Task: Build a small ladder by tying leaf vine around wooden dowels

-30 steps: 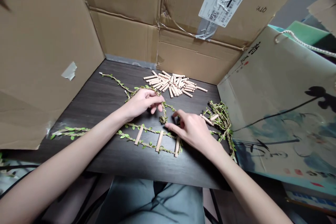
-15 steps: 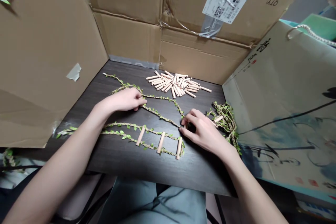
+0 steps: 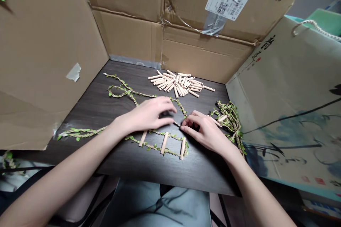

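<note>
A small ladder lies on the dark table (image 3: pixel 112 156): three wooden rungs (image 3: pixel 164 143) threaded between two strands of green leafy vine cord (image 3: pixel 80 133). My left hand (image 3: pixel 150 115) rests over the cord just above the rungs, fingers curled on it. Fingertips of my right hand (image 3: pixel 204 129) pinch the same cord at the ladder's right end. A loose length of vine (image 3: pixel 119 90) loops away toward the back left.
A pile of several wooden sticks (image 3: pixel 179 84) lies at the back of the table. A bundle of vine cord (image 3: pixel 229 120) with a stick sits at the right. Cardboard walls (image 3: pixel 48 53) enclose left and back; a printed paper bag (image 3: pixel 287 106) stands on the right.
My left hand moved right along the vine, from the left loop to just beside the right hand. The loose cord now lies slack in a loop at the back left.
</note>
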`<action>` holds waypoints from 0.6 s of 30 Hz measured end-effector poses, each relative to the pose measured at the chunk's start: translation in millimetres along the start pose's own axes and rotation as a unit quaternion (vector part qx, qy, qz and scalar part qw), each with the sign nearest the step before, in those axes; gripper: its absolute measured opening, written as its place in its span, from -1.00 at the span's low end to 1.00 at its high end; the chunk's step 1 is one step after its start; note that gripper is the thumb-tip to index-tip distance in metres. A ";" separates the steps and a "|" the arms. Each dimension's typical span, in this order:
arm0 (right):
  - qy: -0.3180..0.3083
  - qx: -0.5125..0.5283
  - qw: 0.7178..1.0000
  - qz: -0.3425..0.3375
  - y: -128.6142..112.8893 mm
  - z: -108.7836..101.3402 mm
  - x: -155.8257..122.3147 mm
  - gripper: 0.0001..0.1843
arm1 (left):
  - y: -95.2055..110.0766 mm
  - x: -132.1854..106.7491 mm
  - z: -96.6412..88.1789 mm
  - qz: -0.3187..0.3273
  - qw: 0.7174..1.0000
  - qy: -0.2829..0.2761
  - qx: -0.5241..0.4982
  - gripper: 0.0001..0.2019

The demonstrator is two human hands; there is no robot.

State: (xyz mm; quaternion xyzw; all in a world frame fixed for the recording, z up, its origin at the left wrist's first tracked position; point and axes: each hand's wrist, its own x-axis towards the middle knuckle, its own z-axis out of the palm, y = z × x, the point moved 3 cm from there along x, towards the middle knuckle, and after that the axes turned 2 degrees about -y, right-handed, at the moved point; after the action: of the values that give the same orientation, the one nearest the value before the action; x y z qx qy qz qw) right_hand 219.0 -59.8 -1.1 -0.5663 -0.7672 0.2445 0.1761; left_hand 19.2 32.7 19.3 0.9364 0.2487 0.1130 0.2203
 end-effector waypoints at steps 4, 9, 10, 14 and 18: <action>-0.011 0.008 1.000 0.005 1.9 2.9 1.1 -0.87 | -0.6 2.2 23.5 0.046 0.996 -0.070 -0.023 -0.88; -0.022 0.019 1.000 0.006 -0.1 -1.1 0.8 -0.88 | -4.9 -2.2 10.1 0.013 0.990 -0.104 -0.089 -0.95; -0.025 0.025 0.999 0.005 -0.9 -2.3 0.6 -0.87 | -5.0 -3.3 6.5 -0.003 0.988 -0.119 -0.096 -0.97; -0.038 0.040 0.998 0.008 -1.9 -5.8 0.2 -0.88 | -5.6 -7.4 -3.1 -0.052 0.978 -0.171 -0.105 -0.94; -0.050 0.050 0.997 0.005 -0.5 -6.1 0.0 -0.88 | -6.4 -8.8 -4.4 -0.049 0.976 -0.185 -0.108 -0.91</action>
State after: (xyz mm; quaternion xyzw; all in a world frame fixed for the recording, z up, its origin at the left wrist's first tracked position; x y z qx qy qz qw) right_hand 221.9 -58.8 4.2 -0.5478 -0.7588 0.3115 0.1645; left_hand 7.6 34.7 19.2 0.8986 0.2352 -0.0469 0.3673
